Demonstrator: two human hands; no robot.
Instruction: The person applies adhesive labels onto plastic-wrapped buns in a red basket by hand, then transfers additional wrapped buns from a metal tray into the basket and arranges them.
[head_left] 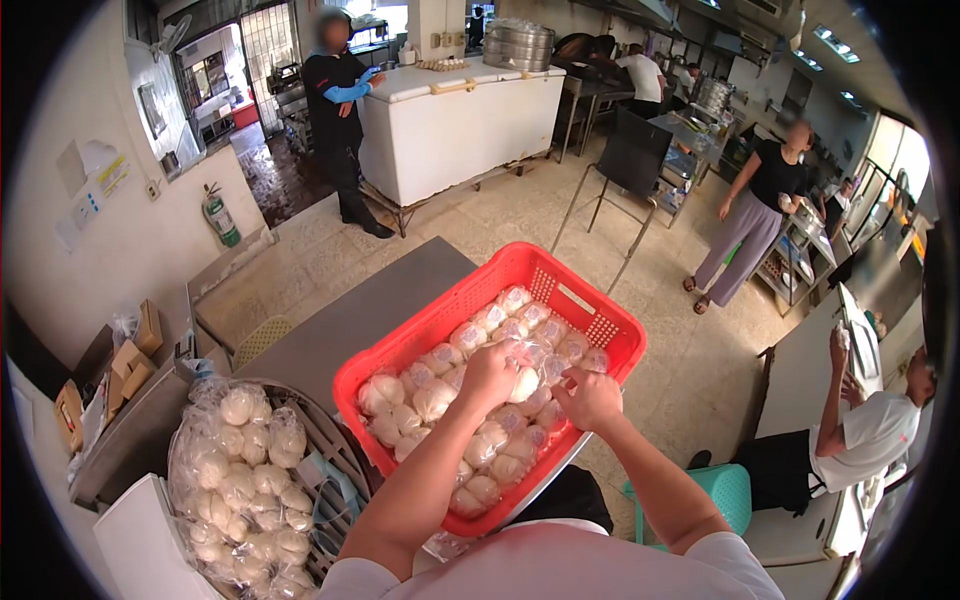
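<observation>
A red plastic basket (375, 362) stands before me, filled with white buns (434, 400) in clear plastic packs, many with small round labels. Over the middle of the basket, my left hand (492, 375) has its fingers closed on the clear plastic of one pack. Just to the right, my right hand (588, 398) is closed at the same pack's edge, near the basket's right side; what its fingertips pinch is too small to make out. At the lower left, more white buns (240, 488) in clear bags lie on a round slatted tray (322, 440).
A grey table (385, 290) extends behind the basket. A teal stool (722, 492) and a seated person (870, 440) are at the right. Another person (765, 190) stands beyond, and one (340, 110) leans on a white chest freezer (470, 125). A dark chair (635, 150) stands ahead.
</observation>
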